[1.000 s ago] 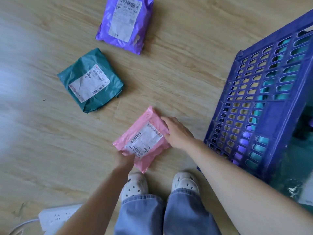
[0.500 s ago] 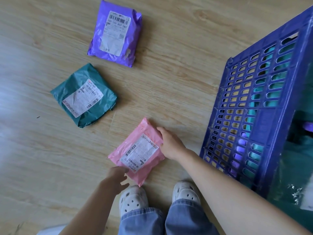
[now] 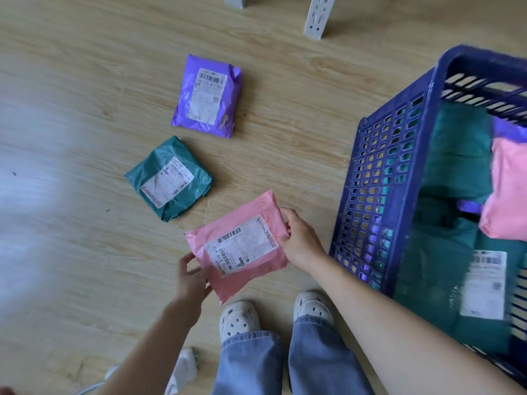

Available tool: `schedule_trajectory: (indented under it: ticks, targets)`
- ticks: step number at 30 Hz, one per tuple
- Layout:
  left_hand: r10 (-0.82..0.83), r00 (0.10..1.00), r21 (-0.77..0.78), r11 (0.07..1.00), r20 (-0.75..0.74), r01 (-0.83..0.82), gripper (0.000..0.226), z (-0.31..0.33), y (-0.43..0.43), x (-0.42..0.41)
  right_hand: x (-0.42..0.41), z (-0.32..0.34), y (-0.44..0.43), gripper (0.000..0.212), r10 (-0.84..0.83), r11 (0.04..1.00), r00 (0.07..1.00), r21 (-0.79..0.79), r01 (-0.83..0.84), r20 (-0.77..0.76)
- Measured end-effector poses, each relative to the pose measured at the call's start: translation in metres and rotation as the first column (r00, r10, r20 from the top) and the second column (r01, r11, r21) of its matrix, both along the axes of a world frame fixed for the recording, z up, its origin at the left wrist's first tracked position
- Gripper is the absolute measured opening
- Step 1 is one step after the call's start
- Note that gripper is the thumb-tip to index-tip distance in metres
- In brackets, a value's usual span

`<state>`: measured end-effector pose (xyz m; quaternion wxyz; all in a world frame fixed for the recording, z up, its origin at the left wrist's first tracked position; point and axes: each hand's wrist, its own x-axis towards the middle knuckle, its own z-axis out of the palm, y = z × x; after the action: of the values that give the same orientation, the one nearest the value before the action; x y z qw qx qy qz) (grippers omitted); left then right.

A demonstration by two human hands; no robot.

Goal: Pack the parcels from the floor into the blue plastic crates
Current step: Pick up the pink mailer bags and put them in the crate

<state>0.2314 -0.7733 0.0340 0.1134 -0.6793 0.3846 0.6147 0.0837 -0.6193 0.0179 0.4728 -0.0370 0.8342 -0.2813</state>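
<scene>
A pink parcel (image 3: 245,223) with a white label is lifted just off the wooden floor, label up. My left hand (image 3: 191,276) grips its near left corner and my right hand (image 3: 299,238) grips its right edge. On the floor beyond it lie a teal parcel (image 3: 151,169) and, further off, a purple parcel (image 3: 209,96). The blue plastic crate (image 3: 379,181) stands to the right; inside it lie teal parcels, a pink one and a bit of purple.
My two feet in white clogs (image 3: 238,319) stand right below the pink parcel. A white power strip (image 3: 182,369) lies at the lower left. Two white shelf legs (image 3: 316,17) stand at the far edge of the floor.
The pink parcel has come up off the floor. My left hand has closed on its near corner, the right hand still holds the other edge. The view has pulled back and shows the crate's inside.
</scene>
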Motion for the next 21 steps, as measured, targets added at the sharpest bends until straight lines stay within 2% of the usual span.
schedule_trajectory:
  ticks: [12,16,21]
  targets:
    - [-0.269,0.948,-0.047,0.963,-0.167,0.265,0.041,0.211,0.021,-0.07,-0.03,0.213,0.076,0.067,-0.309,0.937,0.951,-0.172,0.304,0.002]
    - [-0.381,0.903,-0.026,0.923,-0.198,0.384,0.04,0.25,0.05,-0.097,-0.026,0.253,0.127,0.068,-0.448,0.875,0.894,-0.191,0.444,0.028]
    - [-0.517,0.822,0.025,0.843,-0.239,0.537,0.038,0.271,0.106,-0.134,-0.02,0.267,0.199,0.068,-0.59,0.793,0.807,-0.173,0.584,0.023]
